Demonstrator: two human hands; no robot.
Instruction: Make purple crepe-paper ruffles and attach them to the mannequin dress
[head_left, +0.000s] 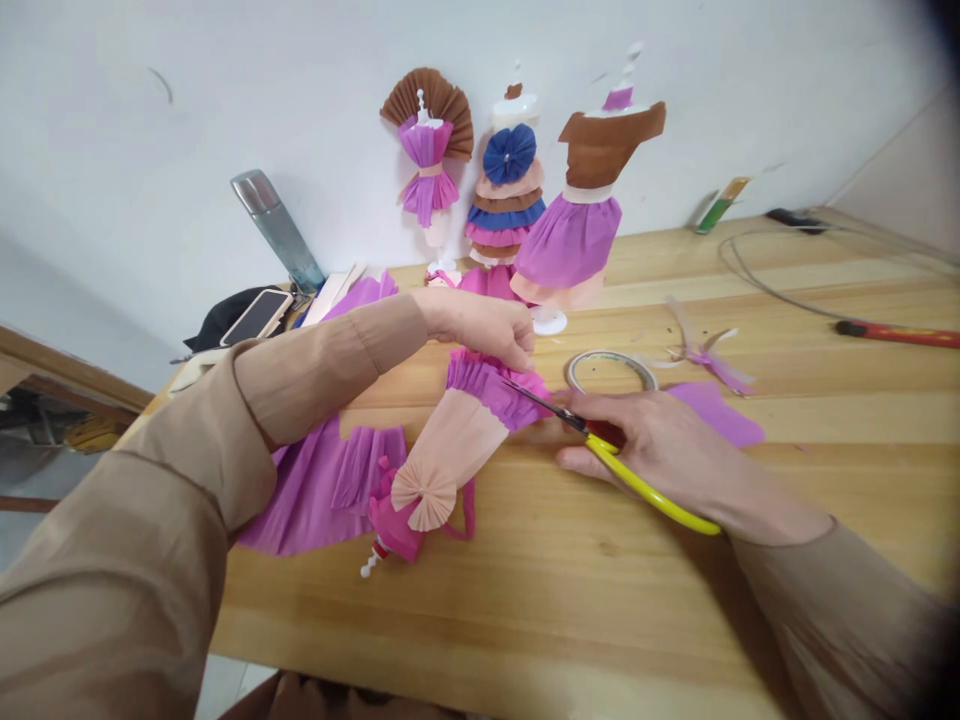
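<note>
A miniature mannequin in a paper dress (pixel 466 428) lies on its back across the table, its white neck knob (pixel 367 571) toward me. The dress has a peach skirt, a pleated peach bow (pixel 424 494) and purple and pink frills (pixel 491 392) at the hem. My left hand (pixel 491 325) reaches across from the left, fingers closed at the pink hem edge; its fingertips are partly hidden. In my right hand (pixel 645 440) are scissors (pixel 622 475) with yellow handles. Their dark blades lie over the purple frill, with the tips pointing left.
Three dressed mannequins (pixel 426 165) (pixel 507 195) (pixel 592 200) stand along the wall. Near my right hand are a tape roll (pixel 574 372), a purple paper scrap (pixel 720 412) and a ribbon bundle (pixel 709 360). Purple crepe paper (pixel 300 495), a phone (pixel 259 317) and a flask (pixel 281 230) lie left.
</note>
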